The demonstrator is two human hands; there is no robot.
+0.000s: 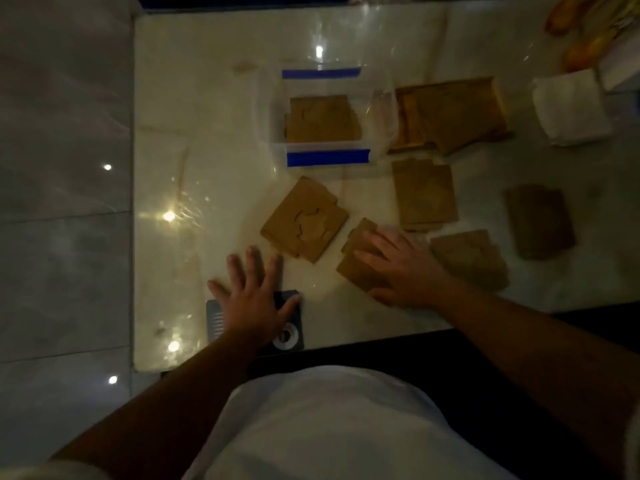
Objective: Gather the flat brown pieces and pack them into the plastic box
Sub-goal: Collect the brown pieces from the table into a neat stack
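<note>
Head view: The table (pixel 207 98) is pale and shiny, and the room is dim. The box (pixel 323 114) sits near the middle, with blue strips at its near and far ends. Some brown pieces (pixel 322 121) lie flat inside it already.

More brown pieces wait outside. A tilted pile (pixel 304 220) lies just in front of the box. A big pile (pixel 453 112) sits right beside the box, a middle pile (pixel 424 195) lies nearer, and a dark pile (pixel 540 220) lies far off to the side.

The right hand (pixel 405 268) lies on top of a near pile (pixel 360 261), fingers a little spread, pressing down. It does not lift the pile yet. The left hand (pixel 256 296) is wide and flat, holding nothing, and rests partly on a dark gadget (pixel 289 327) at the table edge.

I think the step now is gathering. Next, the right hand must get its fingers under the pile's edges, lift it flat, and lay it in the box.

The right hand hides much of its pile, so I cannot count the pieces. One more pile (pixel 471 258) just behind the wrist is blurry. The box's clear walls are hard to see. The orange things (pixel 581 39) in the far corner are cut off.
</note>
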